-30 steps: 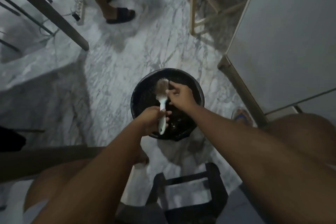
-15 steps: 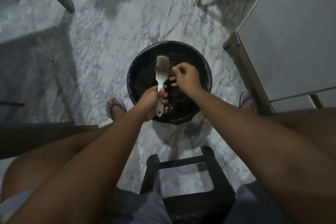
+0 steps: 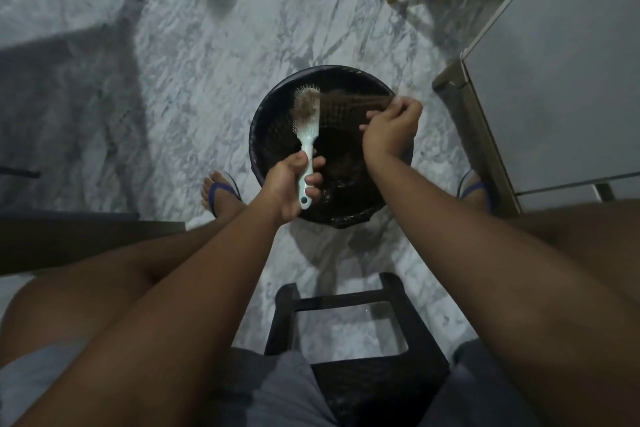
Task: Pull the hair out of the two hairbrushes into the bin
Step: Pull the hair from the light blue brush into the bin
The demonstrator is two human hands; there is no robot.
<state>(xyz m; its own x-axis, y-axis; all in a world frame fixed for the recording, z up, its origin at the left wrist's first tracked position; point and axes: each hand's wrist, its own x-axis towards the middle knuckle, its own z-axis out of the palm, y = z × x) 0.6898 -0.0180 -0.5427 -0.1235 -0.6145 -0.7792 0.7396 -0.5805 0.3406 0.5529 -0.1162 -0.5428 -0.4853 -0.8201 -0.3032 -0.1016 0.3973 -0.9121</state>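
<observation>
Hairbrush (image 3: 307,121) held over the open mouth of a round black bin (image 3: 258,149) on the marble floor (image 3: 194,55); the left hand (image 3: 291,184) is closed round the pale handle, so the brush's long axis runs from that fist up and away from the person, bristled head at the far end; the right hand (image 3: 391,128) sits off to the brush's right, above the bin's right rim, fingers pinched shut on a sheet of brown hair (image 3: 349,104) that stretches sideways from the bristles to the pinch; the hair looks still anchored in the head, so the coming pull would likely run rightward, across the brush's axis, with the right hand the one doing the work; a dark mass lies in the bin, seemingly hair already dropped, though dim light makes that uncertain; only one brush is visible.
</observation>
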